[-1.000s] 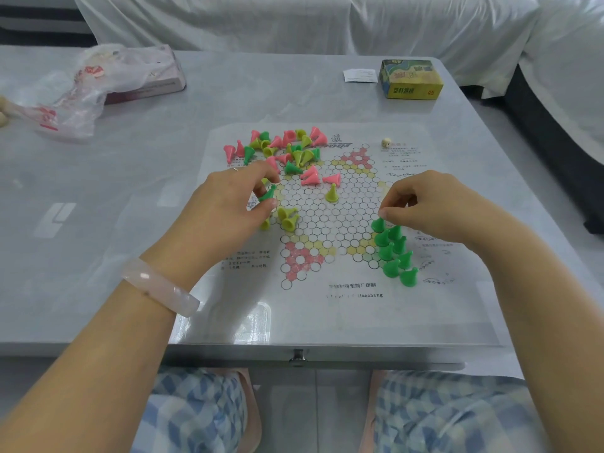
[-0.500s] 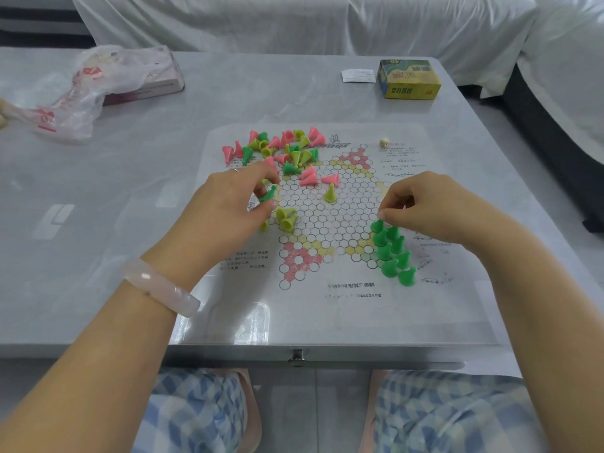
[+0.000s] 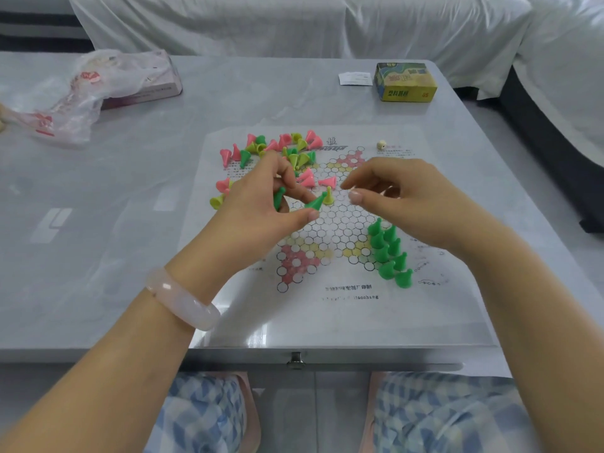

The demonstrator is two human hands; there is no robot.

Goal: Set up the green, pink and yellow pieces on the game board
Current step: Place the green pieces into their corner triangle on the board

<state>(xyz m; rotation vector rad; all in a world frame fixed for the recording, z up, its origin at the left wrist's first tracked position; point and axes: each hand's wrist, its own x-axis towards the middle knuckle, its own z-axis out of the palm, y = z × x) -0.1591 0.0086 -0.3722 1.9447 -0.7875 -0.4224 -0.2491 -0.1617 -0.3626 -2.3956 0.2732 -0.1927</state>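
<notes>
A paper game board (image 3: pixel 330 308) with a hexagon star grid lies on the grey table. My left hand (image 3: pixel 258 204) hovers over the board's left side and pinches a green piece (image 3: pixel 316 203) between thumb and finger, with a second green piece (image 3: pixel 278 197) tucked in its fingers. Just to the right, my right hand (image 3: pixel 402 194) is raised with fingers loosely curled, holding nothing, its fingertips close to the pinched piece. Several green pieces (image 3: pixel 389 253) stand in the board's right point. A mixed pile of green, pink and yellow pieces (image 3: pixel 281 148) lies at the board's far left.
A yellow-green box (image 3: pixel 405 82) and a white slip (image 3: pixel 355 78) sit at the far right of the table. A plastic bag (image 3: pixel 78 93) over a flat box lies far left. A small die (image 3: pixel 381 145) rests near the board's top. A drawer knob (image 3: pixel 295 360) sticks out below the table edge.
My left hand has lifted off the board with two green pieces and moved right. My right hand has left the green row and risen toward the left hand.
</notes>
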